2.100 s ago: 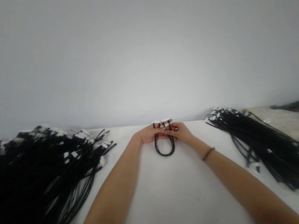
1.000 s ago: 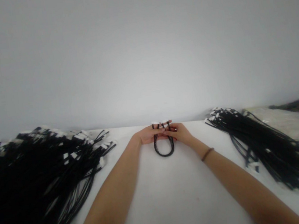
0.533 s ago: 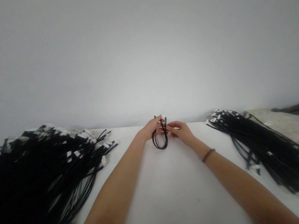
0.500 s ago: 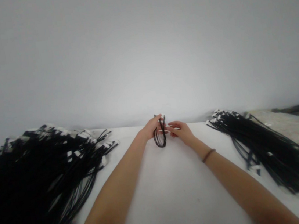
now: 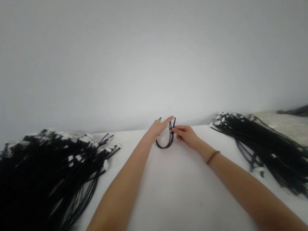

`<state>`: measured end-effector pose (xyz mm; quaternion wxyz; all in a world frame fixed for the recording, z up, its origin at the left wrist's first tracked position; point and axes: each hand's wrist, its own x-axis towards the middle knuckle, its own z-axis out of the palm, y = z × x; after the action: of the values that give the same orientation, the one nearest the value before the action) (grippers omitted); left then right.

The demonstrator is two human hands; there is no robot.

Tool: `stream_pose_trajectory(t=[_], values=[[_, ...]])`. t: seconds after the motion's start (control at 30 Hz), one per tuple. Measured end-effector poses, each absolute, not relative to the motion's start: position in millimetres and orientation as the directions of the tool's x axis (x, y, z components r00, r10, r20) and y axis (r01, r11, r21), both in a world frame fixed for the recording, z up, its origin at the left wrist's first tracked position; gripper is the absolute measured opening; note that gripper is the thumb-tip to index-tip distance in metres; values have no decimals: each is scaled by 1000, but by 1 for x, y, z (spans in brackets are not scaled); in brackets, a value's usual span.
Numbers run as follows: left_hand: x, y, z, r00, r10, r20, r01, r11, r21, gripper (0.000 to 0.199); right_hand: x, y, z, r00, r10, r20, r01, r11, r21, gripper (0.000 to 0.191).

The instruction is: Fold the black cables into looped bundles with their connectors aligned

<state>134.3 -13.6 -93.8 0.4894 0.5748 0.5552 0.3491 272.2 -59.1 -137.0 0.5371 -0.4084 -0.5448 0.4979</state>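
Note:
A thin bundle of black cables [image 5: 166, 147] hangs in a U-shaped loop over the white table, between my two hands. My left hand [image 5: 160, 127] is closed around its left side, with a finger stretched out to the right across the top. Some of its other fingers are hidden behind the hand. The thumb and forefinger of my right hand [image 5: 184, 133] pinch the right side of the loop. Small cable ends stick up above both hands, too small to make out clearly.
At the left lies a large heap of black cables [image 5: 32, 186] with white connectors or tags. A smaller bundle of similar cables [image 5: 267, 145] lies at the right, beside crumpled clear plastic [image 5: 302, 129]. A pale wall [image 5: 145, 55] rises behind the white table [image 5: 166, 205].
My right hand has come in to the left and taken hold of the cable loop. The loop has spread from a narrow coil into a wider U.

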Motion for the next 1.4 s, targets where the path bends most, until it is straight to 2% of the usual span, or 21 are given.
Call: stream_pose_trajectory(t=[0.1, 0.2, 0.27, 0.37, 0.63, 1.0, 1.4], values=[[123, -3, -102, 224, 952, -209, 137, 181, 974, 50, 276, -53, -142, 20, 987, 162, -125, 163, -979, 29], [107, 4, -114, 336, 937, -98, -46, 120, 992, 34, 281, -49, -145, 42, 991, 129, -162, 134, -978, 35], [97, 6, -122, 384, 923, -21, -145, 83, 986, 30, 283, -48, -146, 40, 993, 115, -174, 121, -977, 34], [87, 6, -129, 440, 898, 14, -233, 100, 967, 28, 284, -50, -144, 53, 993, 109, -177, 117, -977, 33], [84, 3, -130, 523, 852, -37, -216, 175, 961, 21, 280, -52, -144, 99, 986, 132, -151, 146, -978, 32], [88, 4, -133, 546, 837, 48, -218, 87, 972, 28, 279, -53, -144, 94, 986, 140, -94, 149, -984, 36], [88, 1, -131, 545, 837, 53, -194, 65, 979, 32, 280, -53, -147, 90, 980, 180, -44, 184, -982, 38]])
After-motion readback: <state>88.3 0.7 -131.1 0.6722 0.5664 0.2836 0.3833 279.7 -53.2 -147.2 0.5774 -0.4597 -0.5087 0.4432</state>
